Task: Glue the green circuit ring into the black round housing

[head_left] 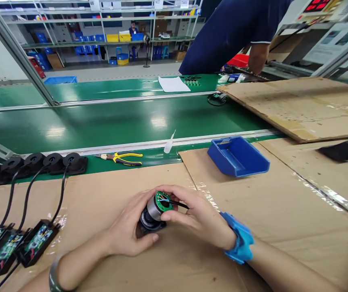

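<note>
A: Where is the motor [154, 211]?
B: In both hands, over the cardboard [95, 202] on the surface, well in from the far edge. Can't tell whether its foot touches the cardboard.

A: Looks?
B: Stubby cylinder, slightly tilted, top end up. Smooth silver-grey band round the upper body; below it, a dark, wider base [154, 228], partly masked by the fingers. Top capped by a round green board [169, 205] with small pale dots near its rim and a dark middle.

A: Wiring?
B: Thin coloured strands [163, 199] across the board, a blue one clearest. Black cable [180, 204] leaves rightward, passing between the right thumb and fingers.

A: Grip?
B: Left hand [125, 229]: fingers curved around the motor's left side, thumb low by the base. Right hand [196, 213]: fingers narrowed about the top, thumb at the board's rim.

A: Nearby?
B: Along the surface's far edge: pliers [122, 158], yellow and black; bottle [168, 146], white, pointed; to its right, a blue bin [222, 160]. Toward the left edge: black cases [35, 245] with boards showing, cabled to round black housings [73, 162] at the far left corner.
</note>
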The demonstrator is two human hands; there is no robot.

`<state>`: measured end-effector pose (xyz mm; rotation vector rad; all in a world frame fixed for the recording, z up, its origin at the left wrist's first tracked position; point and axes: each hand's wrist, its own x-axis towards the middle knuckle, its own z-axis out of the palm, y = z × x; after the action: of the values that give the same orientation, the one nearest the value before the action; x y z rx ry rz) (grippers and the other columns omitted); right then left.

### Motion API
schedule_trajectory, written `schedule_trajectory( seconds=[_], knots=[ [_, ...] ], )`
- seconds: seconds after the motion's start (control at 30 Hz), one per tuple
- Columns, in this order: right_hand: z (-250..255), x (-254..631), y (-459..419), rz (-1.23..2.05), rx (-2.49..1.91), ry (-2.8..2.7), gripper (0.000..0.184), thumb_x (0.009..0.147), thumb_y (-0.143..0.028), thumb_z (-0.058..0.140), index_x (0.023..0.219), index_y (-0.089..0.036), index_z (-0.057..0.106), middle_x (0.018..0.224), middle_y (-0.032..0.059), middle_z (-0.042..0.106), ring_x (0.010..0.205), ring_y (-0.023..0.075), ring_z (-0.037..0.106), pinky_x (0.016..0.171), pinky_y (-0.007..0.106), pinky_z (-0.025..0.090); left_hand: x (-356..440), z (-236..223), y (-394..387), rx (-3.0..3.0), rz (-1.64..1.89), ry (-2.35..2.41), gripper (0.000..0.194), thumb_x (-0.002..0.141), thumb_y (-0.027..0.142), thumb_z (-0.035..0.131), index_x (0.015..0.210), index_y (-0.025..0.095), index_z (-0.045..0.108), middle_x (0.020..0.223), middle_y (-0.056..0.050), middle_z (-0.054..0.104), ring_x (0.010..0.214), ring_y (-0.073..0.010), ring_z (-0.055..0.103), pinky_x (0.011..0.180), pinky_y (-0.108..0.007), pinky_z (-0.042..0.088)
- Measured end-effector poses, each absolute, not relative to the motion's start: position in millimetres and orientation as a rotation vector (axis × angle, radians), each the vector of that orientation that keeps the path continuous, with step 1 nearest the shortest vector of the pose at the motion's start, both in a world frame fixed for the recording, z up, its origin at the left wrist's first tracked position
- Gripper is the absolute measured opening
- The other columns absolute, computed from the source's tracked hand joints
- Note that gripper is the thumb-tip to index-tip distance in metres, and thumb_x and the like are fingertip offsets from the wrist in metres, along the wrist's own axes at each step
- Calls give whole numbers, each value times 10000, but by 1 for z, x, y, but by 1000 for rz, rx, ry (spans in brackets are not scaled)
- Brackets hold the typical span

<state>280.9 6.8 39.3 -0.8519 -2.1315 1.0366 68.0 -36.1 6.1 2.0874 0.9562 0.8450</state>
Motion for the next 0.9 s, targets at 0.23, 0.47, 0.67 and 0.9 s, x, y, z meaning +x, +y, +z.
schedule_trajectory(
  seconds=[0.23, 0.47, 0.67, 0.9],
  knots=[
    [45, 280, 0, 859, -862, -2123, 489, 764, -524, 687, 1122, -208, 583, 926, 24, 685, 788, 151, 640, 727, 255, 539, 73, 5, -32, 1887, 800, 1159, 560, 662, 337, 810, 1109, 233, 490, 1079, -32, 603, 968, -228, 577, 822, -342, 472],
    [41, 271, -5, 668, -783, -2218, 496, 818, -549, 605, 1126, -160, 598, 808, 37, 656, 719, 153, 606, 637, 270, 504, 80, 2, -32, 1961, 852, 1189, 596, 622, 401, 830, 1074, 221, 485, 1000, -39, 574, 899, -224, 551, 757, -342, 457],
    [38, 270, -7, 501, -695, -2306, 518, 873, -527, 526, 1221, -144, 543, 849, 58, 665, 727, 170, 591, 634, 292, 479, 75, 11, -34, 1909, 883, 979, 502, 720, 268, 722, 1148, 202, 467, 1099, -61, 592, 968, -220, 571, 847, -344, 464],
    [38, 271, -10, 284, -598, -2414, 523, 892, -482, 530, 1240, -93, 504, 958, 83, 680, 763, 190, 584, 659, 315, 480, 74, 2, -36, 1882, 944, 1045, 497, 675, 255, 786, 1086, 213, 509, 1047, -52, 629, 942, -227, 599, 850, -357, 478]
  ],
)
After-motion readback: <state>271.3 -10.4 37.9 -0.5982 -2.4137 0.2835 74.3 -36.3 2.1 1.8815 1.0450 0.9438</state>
